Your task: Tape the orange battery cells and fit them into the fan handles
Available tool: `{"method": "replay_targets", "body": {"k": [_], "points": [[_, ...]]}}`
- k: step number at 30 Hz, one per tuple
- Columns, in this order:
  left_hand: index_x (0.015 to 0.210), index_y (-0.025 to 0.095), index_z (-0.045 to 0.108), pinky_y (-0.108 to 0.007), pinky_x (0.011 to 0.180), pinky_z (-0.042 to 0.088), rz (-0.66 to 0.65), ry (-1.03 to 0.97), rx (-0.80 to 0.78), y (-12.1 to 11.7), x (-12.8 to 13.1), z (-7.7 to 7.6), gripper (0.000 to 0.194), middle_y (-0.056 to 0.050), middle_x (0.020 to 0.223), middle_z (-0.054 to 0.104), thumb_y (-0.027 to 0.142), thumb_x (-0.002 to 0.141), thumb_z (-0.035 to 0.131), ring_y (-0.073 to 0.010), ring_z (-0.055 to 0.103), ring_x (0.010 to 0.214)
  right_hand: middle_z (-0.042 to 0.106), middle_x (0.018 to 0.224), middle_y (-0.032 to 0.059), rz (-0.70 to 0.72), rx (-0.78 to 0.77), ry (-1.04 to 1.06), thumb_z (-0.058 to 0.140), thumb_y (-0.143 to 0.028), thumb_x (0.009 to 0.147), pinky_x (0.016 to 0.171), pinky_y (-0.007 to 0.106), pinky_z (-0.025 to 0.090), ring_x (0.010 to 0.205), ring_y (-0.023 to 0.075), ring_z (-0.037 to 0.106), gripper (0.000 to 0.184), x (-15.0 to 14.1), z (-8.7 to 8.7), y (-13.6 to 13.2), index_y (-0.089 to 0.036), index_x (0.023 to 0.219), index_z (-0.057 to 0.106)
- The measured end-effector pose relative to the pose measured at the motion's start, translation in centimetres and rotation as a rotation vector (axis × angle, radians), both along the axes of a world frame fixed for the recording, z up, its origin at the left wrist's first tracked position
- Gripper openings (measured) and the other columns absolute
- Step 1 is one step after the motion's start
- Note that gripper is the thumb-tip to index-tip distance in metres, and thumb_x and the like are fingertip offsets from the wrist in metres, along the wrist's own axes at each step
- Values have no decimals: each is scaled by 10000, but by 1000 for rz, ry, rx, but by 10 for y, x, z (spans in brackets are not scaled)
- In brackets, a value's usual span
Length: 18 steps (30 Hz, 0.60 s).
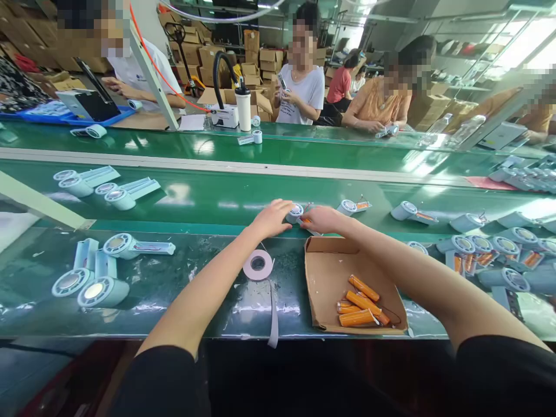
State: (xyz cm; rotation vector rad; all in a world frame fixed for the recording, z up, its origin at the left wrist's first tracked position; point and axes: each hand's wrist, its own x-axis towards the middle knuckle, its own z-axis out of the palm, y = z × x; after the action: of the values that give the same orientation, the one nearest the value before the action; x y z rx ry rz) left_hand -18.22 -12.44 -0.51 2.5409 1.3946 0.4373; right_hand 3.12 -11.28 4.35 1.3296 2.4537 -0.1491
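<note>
Both my hands reach out to a light-blue handheld fan (295, 212) at the near edge of the green belt. My left hand (273, 219) curls its fingers round the left side of the fan's round head. On the other side, my right hand (325, 220) grips the fan at its open handle, where a bit of orange shows; the fingertips are partly hidden. Below my right forearm stands a cardboard tray (319, 289) with several orange wired batteries (362, 301) in it. A roll of pale tape (258, 264) lies below my left hand, its loose end hanging over the table edge.
Other fans (124, 246) lie at the left, some on the belt. Several fans with orange batteries (480, 249) crowd the right side. A metal post (43, 200) slants in at left. Across the belt (208, 188), co-workers (302, 87) handle fans.
</note>
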Motion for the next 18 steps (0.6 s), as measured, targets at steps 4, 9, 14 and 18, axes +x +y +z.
{"method": "replay_targets", "body": {"k": [4, 9, 14, 18], "points": [[1353, 374, 722, -318, 1147, 514, -64, 91, -21, 24, 29, 7, 500, 22, 1504, 673, 194, 887, 744, -217, 629, 1374, 816, 1161, 114, -7, 15, -29, 459, -411, 1072, 889, 352, 537, 1081, 307, 763, 400, 17, 0, -6, -271, 1297, 758], [1268, 377, 760, -328, 1129, 520, -79, 55, -21, 27, 38, 0, 425, 28, 1435, 718, 168, 900, 723, -217, 644, 1339, 832, 1122, 91, -44, 42, 59, 481, -351, 1028, 867, 335, 521, 1009, 294, 769, 446, 37, -3, -16, -265, 1394, 722], [1289, 375, 754, -351, 1095, 535, -82, 22, -33, 25, 42, -4, 443, 20, 1427, 723, 152, 909, 705, -238, 635, 1330, 843, 1056, 77, -134, 79, 161, 487, -360, 1005, 801, 306, 505, 905, 266, 762, 435, 44, -1, -29, -260, 1305, 785], [1331, 353, 747, -350, 1054, 547, -90, -18, -52, 26, 45, -7, 459, 12, 1490, 684, 153, 922, 688, -255, 633, 1335, 843, 1098, 48, -218, 95, 252, 498, -362, 991, 790, 295, 502, 850, 240, 756, 440, 56, 1, -40, -296, 1321, 782]]}}
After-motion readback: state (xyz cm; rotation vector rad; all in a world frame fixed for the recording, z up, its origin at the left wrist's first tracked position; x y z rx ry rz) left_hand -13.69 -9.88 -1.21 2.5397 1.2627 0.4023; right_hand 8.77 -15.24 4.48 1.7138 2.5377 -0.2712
